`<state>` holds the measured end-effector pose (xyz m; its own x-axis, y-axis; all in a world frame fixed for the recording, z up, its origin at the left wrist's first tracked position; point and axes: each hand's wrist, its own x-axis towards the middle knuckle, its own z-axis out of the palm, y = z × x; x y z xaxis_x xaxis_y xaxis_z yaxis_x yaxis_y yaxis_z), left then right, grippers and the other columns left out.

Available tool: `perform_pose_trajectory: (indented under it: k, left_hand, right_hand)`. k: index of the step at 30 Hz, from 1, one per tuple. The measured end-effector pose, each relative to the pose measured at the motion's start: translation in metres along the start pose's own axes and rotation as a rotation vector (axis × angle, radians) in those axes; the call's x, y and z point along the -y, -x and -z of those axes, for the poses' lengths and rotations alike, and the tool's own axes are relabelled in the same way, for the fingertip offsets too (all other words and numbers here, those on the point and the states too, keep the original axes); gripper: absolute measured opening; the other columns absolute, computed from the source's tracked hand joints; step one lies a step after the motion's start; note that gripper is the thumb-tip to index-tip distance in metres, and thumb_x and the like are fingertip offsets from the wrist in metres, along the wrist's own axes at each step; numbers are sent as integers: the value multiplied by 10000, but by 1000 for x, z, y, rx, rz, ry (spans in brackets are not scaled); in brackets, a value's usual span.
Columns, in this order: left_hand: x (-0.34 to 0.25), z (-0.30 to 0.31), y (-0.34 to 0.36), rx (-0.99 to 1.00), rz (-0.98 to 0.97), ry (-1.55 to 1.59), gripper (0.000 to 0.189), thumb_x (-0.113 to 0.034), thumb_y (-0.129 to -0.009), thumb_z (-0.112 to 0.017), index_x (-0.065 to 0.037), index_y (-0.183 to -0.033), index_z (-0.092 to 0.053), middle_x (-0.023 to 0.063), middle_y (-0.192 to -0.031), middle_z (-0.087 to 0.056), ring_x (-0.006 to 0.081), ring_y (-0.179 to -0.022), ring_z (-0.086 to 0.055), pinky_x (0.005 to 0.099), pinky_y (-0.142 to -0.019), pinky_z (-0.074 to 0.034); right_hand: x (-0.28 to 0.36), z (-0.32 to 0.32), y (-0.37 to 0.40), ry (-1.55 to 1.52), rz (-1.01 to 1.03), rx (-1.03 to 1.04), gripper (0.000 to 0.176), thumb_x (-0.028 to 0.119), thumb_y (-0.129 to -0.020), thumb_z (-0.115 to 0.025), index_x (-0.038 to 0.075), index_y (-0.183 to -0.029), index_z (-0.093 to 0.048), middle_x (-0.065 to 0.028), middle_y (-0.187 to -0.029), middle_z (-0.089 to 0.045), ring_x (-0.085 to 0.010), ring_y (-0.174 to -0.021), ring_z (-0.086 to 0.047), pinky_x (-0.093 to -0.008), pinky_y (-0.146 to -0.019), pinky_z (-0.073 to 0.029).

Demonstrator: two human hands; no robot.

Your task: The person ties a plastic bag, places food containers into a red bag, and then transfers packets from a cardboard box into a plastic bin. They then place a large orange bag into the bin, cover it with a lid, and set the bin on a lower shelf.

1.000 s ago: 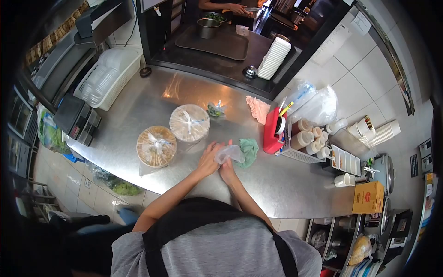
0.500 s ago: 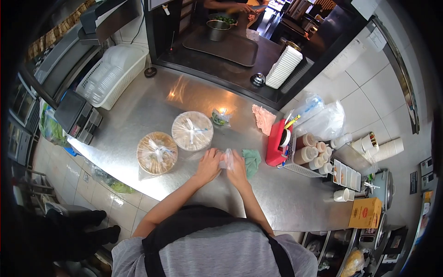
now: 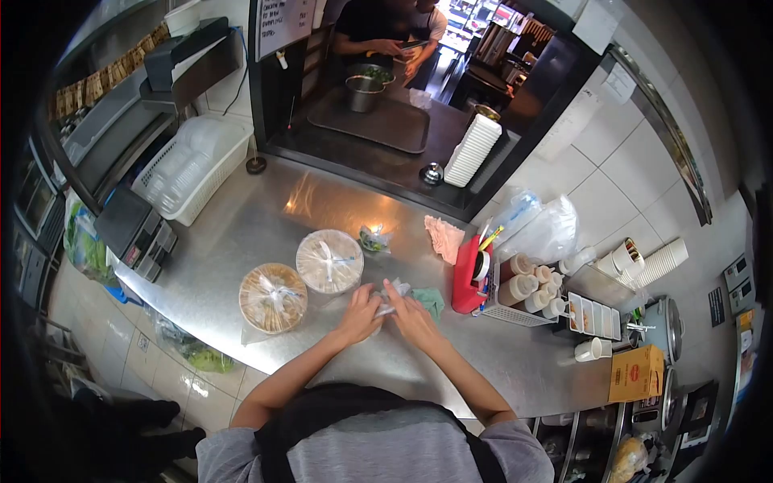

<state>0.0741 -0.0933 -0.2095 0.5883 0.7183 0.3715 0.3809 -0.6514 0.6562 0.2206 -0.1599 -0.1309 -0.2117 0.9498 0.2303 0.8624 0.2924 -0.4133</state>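
Warm glare on steel counter (image 3: 338,205); bright window behind; fisheye curvature, black corners.

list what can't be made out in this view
Head view: whether the small clear plastic bag holds anything; left hand and right hand partly cover it.
Head view: part of the crumpled green cloth, behind the right hand.
Head view: label print on the brown cardboard box, too small.

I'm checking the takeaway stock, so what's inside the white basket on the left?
The white basket holds clear plastic containers, some nested together. Anything beneath them can't be seen; the containers and the basket's side cover it.
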Motion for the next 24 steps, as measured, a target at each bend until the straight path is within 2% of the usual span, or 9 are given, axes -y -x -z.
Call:
perform_pose_trajectory:
  k: [5, 7, 9, 11, 12, 15, 18, 21, 24]
  left_hand:
    - [-37, 53, -7, 288, 68, -87, 203, -212, -721, -672, -80, -872, -642, 121, -1094, -493, 322, -1042, -480, 447, -793, -414]
    - [-29, 52, -7, 341, 81, 26, 189, -213, -725, -674, -95, -869, -643, 106, -989, -556, 306, -932, -538, 422, -720, -430]
    - [-28, 53, -4, 336, 54, 81, 175, -206, -727, -680, -102, -863, -645, 87, -858, -586, 288, -793, -568, 399, -649, -437]
    - [-30, 61, -9, 273, -17, 69, 163, -190, -726, -690, -100, -855, -646, 65, -701, -583, 266, -626, -569, 379, -580, -434]
    - [-32, 65, -14, 266, -20, 77, 154, -178, -734, -684, -94, -857, -643, 68, -690, -583, 259, -626, -573, 373, -576, -435]
    - [-44, 78, -30, 229, -38, 155, 125, -138, -751, -670, -77, -854, -634, 77, -669, -586, 236, -625, -585, 345, -565, -440]
    - [-65, 92, -50, 141, -158, 385, 92, -58, -747, -657, -53, -837, -639, 70, -698, -622, 174, -631, -599, 281, -576, -454]
    - [-109, 125, -67, 204, -193, 667, 91, -35, -742, -652, -29, -833, -648, 58, -749, -655, 158, -645, -601, 269, -590, -460]
    - [-139, 142, -80, 296, -367, 782, 111, -6, -703, -659, -13, -814, -661, 47, -784, -665, 154, -655, -598, 267, -593, -457]
  right_hand:
    - [-29, -8, 14, 290, 267, 7, 224, 129, -791, -546, 65, -1006, -546, -85, -903, -575, -272, -749, -535, -337, -676, -413]
    - [-27, 3, 15, 347, 302, 15, 128, 171, -820, -533, 74, -894, -569, -54, -867, -561, -241, -713, -515, -309, -659, -402]
    - [-20, 11, 21, 301, 288, -38, 158, 218, -863, -513, 87, -798, -572, -21, -814, -538, -197, -679, -491, -287, -652, -388]
    - [-37, -10, 34, -343, -79, 97, 231, 263, -903, -480, 107, -747, -549, 0, -774, -494, -156, -659, -464, -289, -656, -390]
    - [-42, -19, 41, -663, -266, 167, 272, 285, -923, -463, 118, -722, -537, 10, -753, -473, -135, -649, -451, -289, -657, -391]
    - [-14, -21, 47, -2083, -368, 243, 283, 277, -954, -430, 136, -716, -491, 33, -701, -415, -91, -580, -398, -246, -569, -347]
    - [43, -1, 49, -2514, -364, 168, 258, 254, -958, -409, 153, -726, -461, 26, -651, -386, -82, -573, -388, -247, -580, -350]
    - [79, 8, 38, -2603, -40, 124, 208, 219, -955, -406, 157, -765, -464, 22, -627, -378, -69, -582, -395, -263, -586, -356]
    - [84, 7, 1, -2435, 511, 376, 228, 281, -935, -449, 138, -763, -494, 11, -662, -432, -95, -559, -378, -287, -631, -401]
